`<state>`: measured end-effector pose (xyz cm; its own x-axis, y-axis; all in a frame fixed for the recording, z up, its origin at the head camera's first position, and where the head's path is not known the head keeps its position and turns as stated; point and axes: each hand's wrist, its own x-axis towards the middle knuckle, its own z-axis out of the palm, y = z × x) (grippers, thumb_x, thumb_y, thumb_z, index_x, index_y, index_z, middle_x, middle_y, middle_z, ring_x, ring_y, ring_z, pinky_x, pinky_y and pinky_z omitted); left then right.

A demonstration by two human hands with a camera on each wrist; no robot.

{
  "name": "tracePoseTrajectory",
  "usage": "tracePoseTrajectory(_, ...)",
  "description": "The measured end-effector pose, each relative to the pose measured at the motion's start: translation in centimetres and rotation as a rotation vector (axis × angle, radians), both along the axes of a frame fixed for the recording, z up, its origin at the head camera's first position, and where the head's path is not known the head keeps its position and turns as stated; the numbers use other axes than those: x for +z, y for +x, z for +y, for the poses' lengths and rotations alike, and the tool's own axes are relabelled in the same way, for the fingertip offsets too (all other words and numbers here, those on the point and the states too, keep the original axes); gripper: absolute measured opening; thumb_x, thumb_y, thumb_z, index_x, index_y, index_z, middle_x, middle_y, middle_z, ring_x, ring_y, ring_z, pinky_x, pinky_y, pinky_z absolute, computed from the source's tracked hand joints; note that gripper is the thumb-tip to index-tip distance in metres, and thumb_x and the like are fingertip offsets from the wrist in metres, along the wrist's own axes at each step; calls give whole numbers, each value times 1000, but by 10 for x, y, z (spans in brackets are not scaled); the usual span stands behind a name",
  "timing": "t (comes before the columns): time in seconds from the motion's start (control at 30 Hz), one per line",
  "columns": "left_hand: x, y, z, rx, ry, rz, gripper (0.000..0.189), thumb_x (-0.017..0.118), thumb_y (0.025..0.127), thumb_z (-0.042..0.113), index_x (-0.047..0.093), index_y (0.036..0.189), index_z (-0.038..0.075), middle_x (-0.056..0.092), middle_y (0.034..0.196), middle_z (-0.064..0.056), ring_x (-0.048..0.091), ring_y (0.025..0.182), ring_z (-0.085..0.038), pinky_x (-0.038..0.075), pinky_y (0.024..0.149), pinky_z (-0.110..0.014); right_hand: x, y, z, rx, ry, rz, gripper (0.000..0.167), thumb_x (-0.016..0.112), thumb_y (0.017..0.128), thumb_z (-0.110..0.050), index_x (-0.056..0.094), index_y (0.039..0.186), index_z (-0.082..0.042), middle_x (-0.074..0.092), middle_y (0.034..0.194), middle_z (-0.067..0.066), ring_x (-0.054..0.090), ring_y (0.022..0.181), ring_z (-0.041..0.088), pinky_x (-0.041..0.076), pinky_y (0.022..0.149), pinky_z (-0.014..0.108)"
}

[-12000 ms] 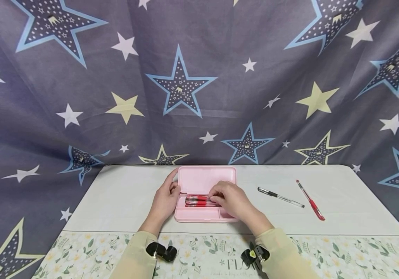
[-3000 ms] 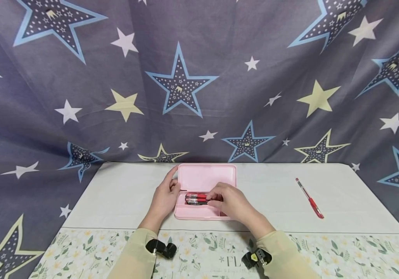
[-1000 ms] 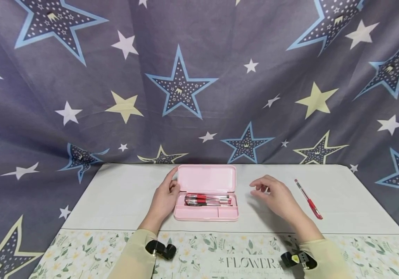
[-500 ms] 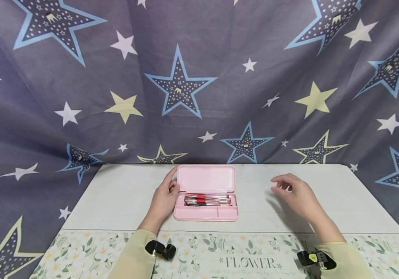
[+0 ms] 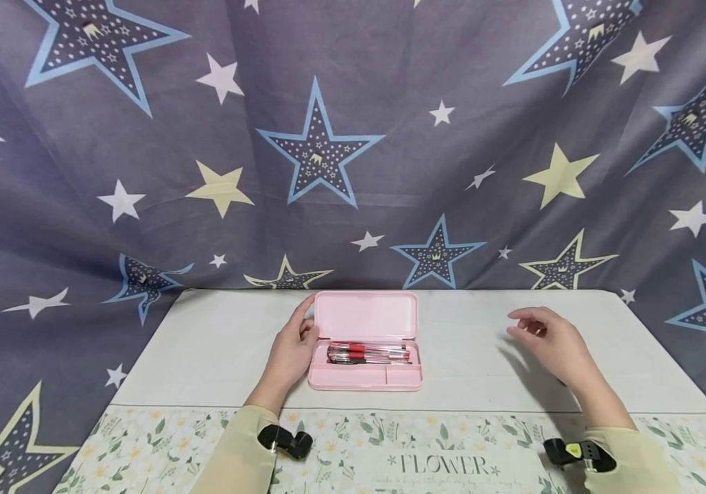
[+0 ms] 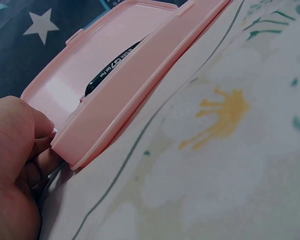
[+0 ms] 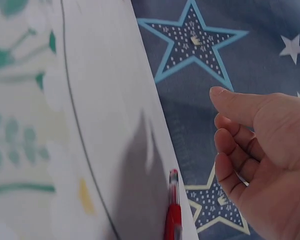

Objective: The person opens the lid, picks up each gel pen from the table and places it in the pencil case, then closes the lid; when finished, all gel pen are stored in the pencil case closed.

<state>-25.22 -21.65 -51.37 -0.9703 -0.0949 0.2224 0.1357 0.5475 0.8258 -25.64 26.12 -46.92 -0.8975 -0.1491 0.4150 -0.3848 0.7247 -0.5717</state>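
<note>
A pink pencil case [image 5: 348, 377] lies with its lid raised on the white part of the table. Several red pens and a black gel pen [image 6: 109, 70] fill its long rear compartment; the front compartments hold nothing. My left hand [image 5: 291, 351] grips the case's left end, thumb and fingers at the corner between lid and base. Off to the right, my right hand [image 5: 555, 343] hovers over the table with loosely bent fingers and nothing in them. Below it lies a red pen [image 7: 173, 217], seen in the right wrist view and mostly hidden by the hand in the head view.
The white tabletop [image 5: 464, 391] borders a floral cloth strip [image 5: 340, 439] printed with FLOWER along the near side. A dark star-patterned curtain [image 5: 390, 171] hangs right behind the table's far edge.
A black pen from the right of the table is now in the case. My right hand has left the case and moved right, over the red pen. My left hand has stayed put.
</note>
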Motion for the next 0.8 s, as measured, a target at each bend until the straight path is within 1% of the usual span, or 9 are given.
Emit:
tracePoseTrajectory(0.23,0,0,1,-2,-1,-8,65,60,110,7,45,170,25,56,86,0,49,74,-17,41,79,-39,-4,0,18,-80,12,-62,26,83,101,-15,79,125,-4,71,101,6,60,86,5,45,75,20)
tracePoseTrajectory(0.4,0,1,0,-1,3,-21,63,59,111,9,45,170,28,55,86,0,48,75,-19,41,80,-41,-9,0,30,-115,19,-84,27,82,102,-16,79,126,-4,71,102,8,60,84,6,45,72,21)
tracePoseTrajectory(0.5,0,1,-1,-4,-1,-20,63,59,111,10,45,170,27,55,87,0,48,75,-19,41,81,-41,-12,0,37,-136,25,-96,29,82,102,-17,78,127,-2,71,104,11,60,85,8,46,71,22)
tracePoseTrajectory(0.63,-1,0,-1,-7,-1,-17,63,59,111,10,44,170,26,57,88,0,50,75,-19,41,82,-41,-14,2,45,-159,32,-140,33,81,103,-18,77,130,0,71,110,15,60,90,14,47,71,25)
tracePoseTrajectory(0.8,0,0,-1,-11,2,-18,64,60,111,9,44,170,27,59,90,0,51,77,-19,42,83,-41,-16,4,54,-177,26,-187,35,76,107,-21,74,136,0,68,119,20,61,95,21,48,69,28)
